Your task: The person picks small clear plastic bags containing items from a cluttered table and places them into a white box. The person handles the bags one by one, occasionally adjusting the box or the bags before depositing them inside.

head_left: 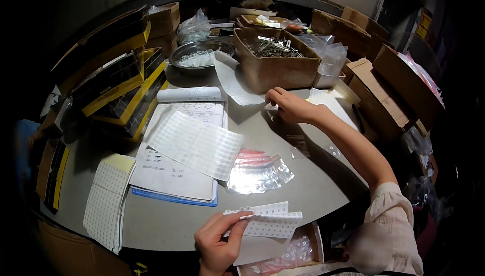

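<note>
My left hand [218, 240] is at the near edge of the grey table [303, 195]. Between thumb and fingers it holds a folded sheet of small white stickers [270, 221]. My right hand [287, 105] reaches far across the table, just in front of a cardboard box of metal parts [275, 69]. Its fingertips pinch a small white piece [271, 107]. Several small clear bags [298, 142] lie on the table under that forearm.
A large sticker sheet [194, 142] lies on an open notebook [172, 180], with clear red-striped bags [258, 171] beside it. More sticker sheets [107, 202] are at the near left. A metal bowl [202, 53], black-and-yellow boxes [116, 89] and cardboard boxes [399, 81] ring the table.
</note>
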A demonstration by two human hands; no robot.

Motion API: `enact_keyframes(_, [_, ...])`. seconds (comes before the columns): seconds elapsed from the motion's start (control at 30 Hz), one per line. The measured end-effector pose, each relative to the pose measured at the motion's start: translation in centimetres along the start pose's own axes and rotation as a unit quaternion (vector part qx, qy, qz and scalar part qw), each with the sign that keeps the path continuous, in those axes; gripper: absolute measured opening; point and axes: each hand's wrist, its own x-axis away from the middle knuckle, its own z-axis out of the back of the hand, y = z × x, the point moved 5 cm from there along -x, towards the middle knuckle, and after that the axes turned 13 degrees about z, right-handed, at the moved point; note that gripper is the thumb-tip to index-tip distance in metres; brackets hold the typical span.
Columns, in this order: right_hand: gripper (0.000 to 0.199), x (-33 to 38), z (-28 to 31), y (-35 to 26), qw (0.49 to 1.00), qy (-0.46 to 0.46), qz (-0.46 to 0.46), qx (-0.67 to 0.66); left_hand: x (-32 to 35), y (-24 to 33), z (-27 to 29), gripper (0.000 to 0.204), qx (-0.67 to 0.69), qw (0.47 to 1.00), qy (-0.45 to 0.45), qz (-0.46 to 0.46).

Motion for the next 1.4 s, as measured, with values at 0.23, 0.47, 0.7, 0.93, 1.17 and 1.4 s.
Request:
enact_keyframes(0.23, [0.059,3.6,1.7,0.0,0.995,-0.016,-0.044,0.091,-0.1,0.2,0.1,0.015,-0.003,1.0,-0.014,0.001])
enact_keyframes(0.47, [0.051,13.3,1.8,-4.8,0.997,-0.068,-0.015,-0.016,0.2,-0.4,0.1,0.018,0.045,0.998,-0.032,0.002])
enact_keyframes(0.7, [0.064,18.8,-1.6,-5.6,0.992,0.058,-0.04,-0.101,1.1,-1.0,1.3,0.014,0.209,0.978,0.011,0.007])
enact_keyframes(0.93, [0.048,19.6,-3.4,-16.8,0.973,0.034,0.069,-0.219,1.0,-2.7,2.7,0.015,0.349,0.936,0.044,-0.027])
enact_keyframes(1.17, [0.041,20.5,-4.4,-25.3,0.887,0.056,0.155,-0.431,0.8,-2.8,2.3,0.014,0.299,0.954,0.015,-0.017])
enact_keyframes(1.4, [0.012,18.8,0.1,-22.8,0.916,0.251,-0.002,-0.312,0.7,-1.6,0.7,0.02,0.203,0.979,0.024,0.029])
